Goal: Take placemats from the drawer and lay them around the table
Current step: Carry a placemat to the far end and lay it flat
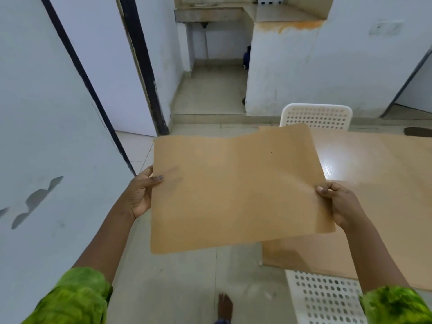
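Note:
A tan, flexible placemat (236,190) is held flat in the air in front of me, its far edge slightly wavy. My left hand (140,195) grips its left edge, thumb on top. My right hand (339,204) pinches its right edge. The mat's right part hangs over the near left corner of a light wooden table (378,183), and its left part is over the floor. No drawer is in view.
A white perforated chair (315,115) stands at the table's far side and another (327,298) at its near side. A white door panel (46,136) stands close on my left. Tiled floor runs ahead to a doorway. My bare foot (225,305) is below.

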`<state>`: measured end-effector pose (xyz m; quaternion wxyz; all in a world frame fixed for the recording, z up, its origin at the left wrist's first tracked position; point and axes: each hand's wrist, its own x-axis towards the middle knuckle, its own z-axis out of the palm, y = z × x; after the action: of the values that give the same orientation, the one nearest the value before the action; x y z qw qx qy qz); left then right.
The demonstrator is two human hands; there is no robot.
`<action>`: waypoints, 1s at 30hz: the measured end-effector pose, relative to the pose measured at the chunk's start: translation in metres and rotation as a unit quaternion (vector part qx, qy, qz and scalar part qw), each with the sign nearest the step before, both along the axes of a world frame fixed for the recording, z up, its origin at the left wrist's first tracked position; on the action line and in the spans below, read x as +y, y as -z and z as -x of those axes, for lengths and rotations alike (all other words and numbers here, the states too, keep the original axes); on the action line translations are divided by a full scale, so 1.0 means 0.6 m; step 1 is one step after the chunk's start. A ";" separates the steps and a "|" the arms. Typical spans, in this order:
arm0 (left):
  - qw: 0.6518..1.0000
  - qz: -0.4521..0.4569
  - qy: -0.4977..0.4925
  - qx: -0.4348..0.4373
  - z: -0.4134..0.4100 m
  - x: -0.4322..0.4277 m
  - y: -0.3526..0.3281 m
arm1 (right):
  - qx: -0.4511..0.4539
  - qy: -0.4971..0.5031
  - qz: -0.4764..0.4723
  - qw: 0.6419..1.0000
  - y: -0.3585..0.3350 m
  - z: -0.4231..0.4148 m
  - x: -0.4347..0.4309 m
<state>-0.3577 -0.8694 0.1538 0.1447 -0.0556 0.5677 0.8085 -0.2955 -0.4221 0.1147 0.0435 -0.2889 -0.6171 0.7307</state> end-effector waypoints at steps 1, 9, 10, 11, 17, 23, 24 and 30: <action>1.000 0.001 0.003 0.003 0.025 0.001 0.001 | -0.001 0.008 -0.004 1.000 0.006 0.024 -0.005; 0.998 0.033 -0.052 0.006 0.253 0.016 0.005 | -0.011 0.047 -0.003 0.999 0.017 0.217 -0.025; 0.998 0.038 -0.056 0.004 0.282 0.019 0.007 | -0.015 0.053 -0.010 0.998 0.016 0.240 -0.026; 0.997 0.043 -0.057 0.000 0.305 0.021 0.008 | -0.018 0.057 -0.013 0.998 0.017 0.256 -0.028; 0.997 0.071 -0.024 -0.018 0.496 0.029 0.030 | -0.017 0.110 -0.010 0.994 0.028 0.373 -0.050; 0.995 0.079 0.052 -0.020 0.694 0.041 0.033 | -0.027 0.181 -0.032 0.983 0.028 0.468 -0.084; 0.995 0.074 0.065 -0.020 0.724 0.047 0.028 | -0.024 0.192 -0.032 0.981 0.022 0.482 -0.090; 0.980 0.087 0.177 0.000 0.904 0.131 0.011 | -0.025 0.305 -0.004 0.952 0.028 0.542 -0.092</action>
<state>-0.9003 -0.7909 0.1474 0.2803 0.0332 0.6370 0.7173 -0.6206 -0.4775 0.0980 0.2501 -0.4810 -0.5031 0.6730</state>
